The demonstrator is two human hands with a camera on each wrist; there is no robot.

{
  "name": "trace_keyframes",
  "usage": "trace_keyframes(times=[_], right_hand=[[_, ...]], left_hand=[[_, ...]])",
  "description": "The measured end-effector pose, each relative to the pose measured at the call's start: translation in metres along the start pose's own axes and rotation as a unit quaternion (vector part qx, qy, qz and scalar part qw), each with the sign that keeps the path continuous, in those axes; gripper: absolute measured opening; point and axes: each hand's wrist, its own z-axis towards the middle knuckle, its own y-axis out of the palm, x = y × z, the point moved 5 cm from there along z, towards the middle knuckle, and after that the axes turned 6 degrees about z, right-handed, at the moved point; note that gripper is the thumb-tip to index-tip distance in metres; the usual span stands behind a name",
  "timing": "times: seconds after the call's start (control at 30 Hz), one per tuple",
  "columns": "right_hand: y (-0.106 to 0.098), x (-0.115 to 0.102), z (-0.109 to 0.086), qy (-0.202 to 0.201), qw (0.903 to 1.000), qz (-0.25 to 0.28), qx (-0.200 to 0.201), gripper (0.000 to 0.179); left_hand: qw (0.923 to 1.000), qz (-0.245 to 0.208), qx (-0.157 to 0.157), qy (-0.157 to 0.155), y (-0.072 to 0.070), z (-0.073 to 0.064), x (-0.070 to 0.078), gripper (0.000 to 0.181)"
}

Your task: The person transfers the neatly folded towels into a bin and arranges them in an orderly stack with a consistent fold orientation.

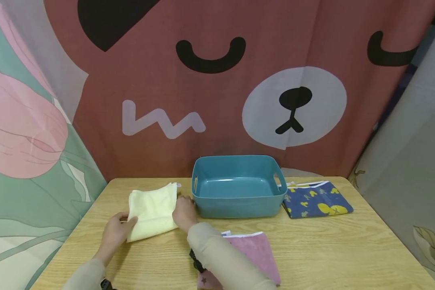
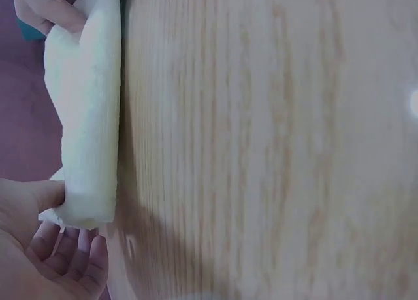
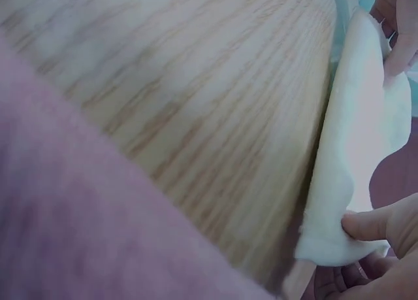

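A folded pale yellow towel (image 1: 153,207) is at the left of the table, between the two hands. My left hand (image 1: 117,231) pinches its left edge, thumb on top and fingers below, as the left wrist view shows. At the right edge my right hand (image 1: 185,212) pinches the towel, the thumb (image 3: 366,225) lying over the cloth and the other fingers under it. Part of the towel's back edge stands raised. The right forearm passes over a folded pink towel (image 1: 255,251) near the front, hiding part of it.
A blue-green plastic basket (image 1: 239,207) with cut-out handles stands at the back middle, just right of the right hand. Beside it lies a folded blue cloth (image 1: 304,205) with yellow figures. A curtain with a bear print (image 1: 217,92) hangs behind the wooden table (image 1: 348,249).
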Motion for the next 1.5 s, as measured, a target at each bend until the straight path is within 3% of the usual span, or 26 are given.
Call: trace_keyframes(times=[0.2, 0.4, 0.67, 0.8, 0.93, 1.07, 1.33, 1.5], right_hand=[[-0.005, -0.008, -0.005, -0.029, 0.9995, -0.008, -0.013, 0.015], [-0.013, -0.017, -0.013, -0.079, 0.9959, -0.013, -0.043, 0.014], [-0.022, -0.019, -0.026, -0.103, 0.9912, 0.000, -0.083, 0.018], [-0.027, -0.018, -0.032, -0.097, 0.9915, 0.032, -0.080, 0.005], [-0.031, -0.017, -0.038, -0.069, 0.9914, 0.085, -0.073, 0.031], [-0.036, -0.015, -0.041, -0.048, 0.9877, 0.134, -0.066, 0.039], [-0.051, -0.012, -0.048, -0.081, 0.9675, 0.231, -0.062, 0.026], [-0.059, -0.009, -0.057, -0.073, 0.9559, 0.274, -0.077, 0.021]], left_hand=[[1.0000, -0.004, -0.007, 0.001, -0.006, -0.004, 0.000, 0.050], [0.9996, 0.000, -0.013, 0.026, -0.010, -0.013, 0.001, 0.048], [0.9991, 0.004, -0.020, 0.037, -0.019, -0.026, 0.003, 0.050], [0.9992, 0.002, -0.012, 0.037, -0.023, -0.034, 0.009, 0.047], [0.9992, -0.008, -0.004, 0.040, -0.026, -0.043, 0.016, 0.045], [0.9988, -0.013, 0.006, 0.047, -0.029, -0.050, 0.020, 0.046], [0.9978, -0.019, 0.028, 0.057, -0.034, -0.062, 0.027, 0.046], [0.9980, -0.021, 0.022, 0.056, -0.035, -0.069, 0.031, 0.044]])
